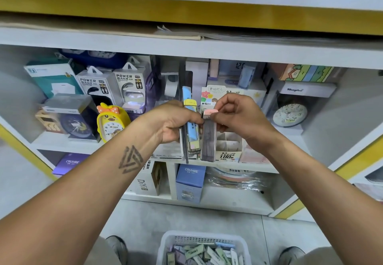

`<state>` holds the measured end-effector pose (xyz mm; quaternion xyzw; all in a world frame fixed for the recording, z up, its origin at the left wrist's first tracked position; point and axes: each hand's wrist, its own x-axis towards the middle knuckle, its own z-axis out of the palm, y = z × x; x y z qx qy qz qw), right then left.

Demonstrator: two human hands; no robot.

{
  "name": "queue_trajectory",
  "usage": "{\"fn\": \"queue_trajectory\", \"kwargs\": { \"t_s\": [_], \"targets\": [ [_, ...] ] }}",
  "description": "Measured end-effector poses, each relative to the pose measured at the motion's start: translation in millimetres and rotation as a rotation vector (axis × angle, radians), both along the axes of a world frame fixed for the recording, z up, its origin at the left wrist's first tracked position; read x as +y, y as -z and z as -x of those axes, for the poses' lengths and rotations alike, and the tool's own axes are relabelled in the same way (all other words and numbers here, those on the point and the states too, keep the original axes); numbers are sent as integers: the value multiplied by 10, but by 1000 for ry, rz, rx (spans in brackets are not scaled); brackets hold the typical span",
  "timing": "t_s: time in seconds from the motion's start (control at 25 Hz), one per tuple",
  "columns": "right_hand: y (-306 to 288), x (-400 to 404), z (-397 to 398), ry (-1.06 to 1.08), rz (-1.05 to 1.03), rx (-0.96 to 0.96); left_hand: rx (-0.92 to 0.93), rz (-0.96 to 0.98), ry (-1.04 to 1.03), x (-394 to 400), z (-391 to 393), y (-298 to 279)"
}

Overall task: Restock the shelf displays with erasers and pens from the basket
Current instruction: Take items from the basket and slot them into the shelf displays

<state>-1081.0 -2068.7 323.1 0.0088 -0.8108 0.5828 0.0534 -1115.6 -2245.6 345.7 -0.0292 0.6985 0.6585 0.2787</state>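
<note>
Left hand [172, 122] has its grip round a stack of blue-and-yellow pen packs [192, 132], right hand [238, 117] pinches a pink-capped clear case [209, 138] just above the divided display box [228, 142]. Stack could fan out and drop (loose grip). White shelf [238, 166], basket [204, 248] on grey floor below.

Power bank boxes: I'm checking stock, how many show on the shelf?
2: left power bank box and right power bank box, side by side behind the duck clock. More may sit hidden behind.
</note>
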Motion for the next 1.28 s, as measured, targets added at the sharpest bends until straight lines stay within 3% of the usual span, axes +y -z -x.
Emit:
{"fn": "queue_trajectory", "kwargs": {
  "t_s": [0.2, 0.48, 0.96, 1.28],
  "targets": [
    [-98, 272, 33, 177, -121, 63, -20, 34, -55, -77, 49, -28],
    [-118, 489, 65, 246, -280, 69, 4, 57, -39, -74, 80, -31],
    [37, 294, 152, 132, -538, 373, -8, 58, -17, -95, 77, -28],
    [63, 294, 196, 197, -600, 410, -4, 59, -17, -112, 79, -22]
  ]
}}
